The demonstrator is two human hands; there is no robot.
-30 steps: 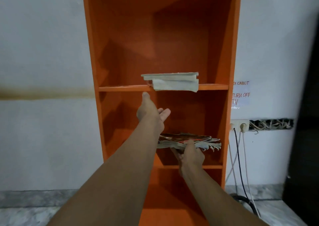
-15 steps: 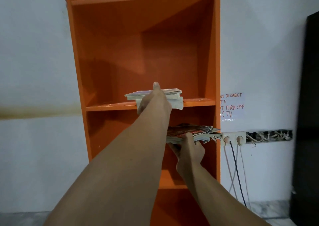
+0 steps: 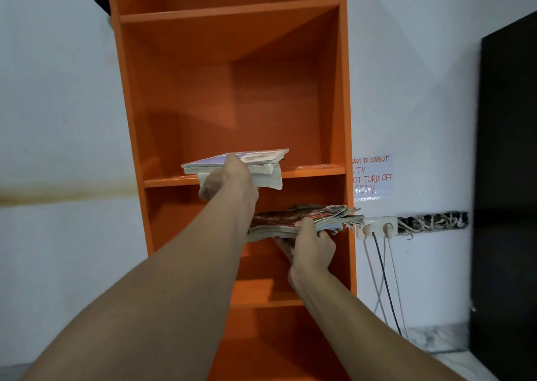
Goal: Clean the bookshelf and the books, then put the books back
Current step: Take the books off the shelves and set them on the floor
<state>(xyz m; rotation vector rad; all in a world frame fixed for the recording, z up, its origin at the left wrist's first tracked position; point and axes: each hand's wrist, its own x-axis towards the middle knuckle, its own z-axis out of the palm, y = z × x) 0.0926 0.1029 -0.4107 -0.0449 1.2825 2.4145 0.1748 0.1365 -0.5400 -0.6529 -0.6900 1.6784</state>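
On the middle shelf (image 3: 313,171) of the orange bookshelf (image 3: 334,89) lies a small stack of books (image 3: 261,159), its near edge hanging past the board and its left end skewed outward; the left hand (image 3: 226,180) now grasps that near edge, one digit laid across the top cover and the rest of its fingers wrapped under the lowest book; a second ago this hand was spread and bare below the board, and half a second ago it had only just arrived at the stack, which then sat squarer to the shelf front; so the grasp is fresh and the stack appears to have begun to turn or slide; the right hand (image 3: 313,244) has kept its place in front of the compartment below, thumb on top and fingers beneath a worn bundle of books (image 3: 293,220) with frayed page edges, held level in the air and clear of any shelf; every other compartment in view shows bare orange board; I judge that the stack is being drawn off to be wiped or joined to the bundle, though from this alone it could equally be a straightening on return; beside the bookshelf a paper note (image 3: 373,174) is stuck to the wall above a wall socket (image 3: 377,226) with cables (image 3: 383,279) hanging down.
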